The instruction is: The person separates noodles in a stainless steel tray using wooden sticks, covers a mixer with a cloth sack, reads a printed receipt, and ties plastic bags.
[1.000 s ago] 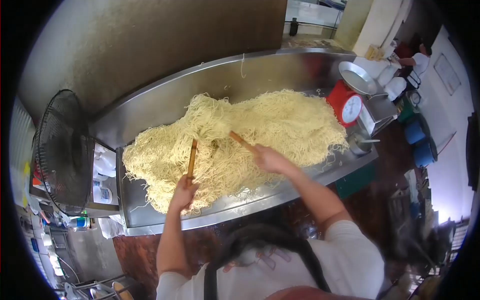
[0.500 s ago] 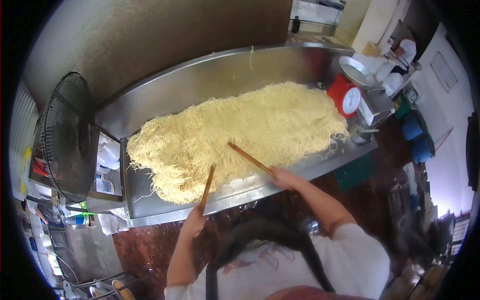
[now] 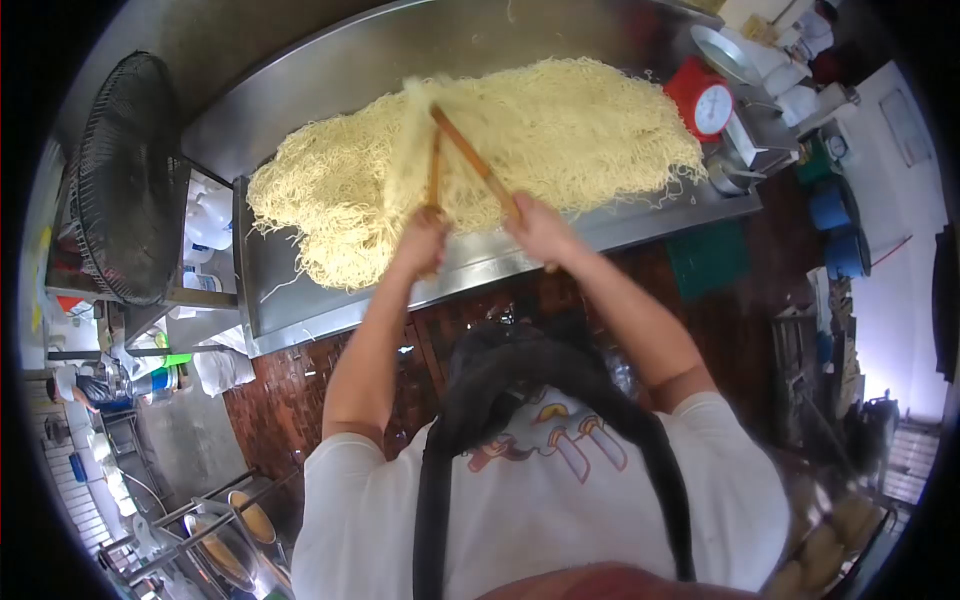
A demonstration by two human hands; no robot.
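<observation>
A long heap of pale yellow noodles (image 3: 560, 130) lies on the stainless steel table (image 3: 600, 235). My left hand (image 3: 424, 242) is closed around a wooden stick (image 3: 434, 178), its far part among the noodles. In my right hand (image 3: 540, 230) is a second wooden stick (image 3: 475, 155), slanting up and left toward the same spot. The two sticks come close together at their far ends, where a blurred clump of noodles (image 3: 420, 105) rises above the heap. Whether the sticks touch each other I cannot tell.
A large black fan (image 3: 125, 180) stands at the left end of the table. At the right end are a red dial scale (image 3: 700, 100) with a metal pan (image 3: 725, 55) and a small pot (image 3: 730, 178). Blue buckets (image 3: 835, 230) stand farther right.
Both hands have moved forward over the table edge, and the sticks have come together at their far ends. Noodles there are now lifted and blurred. The view has tilted downward.
</observation>
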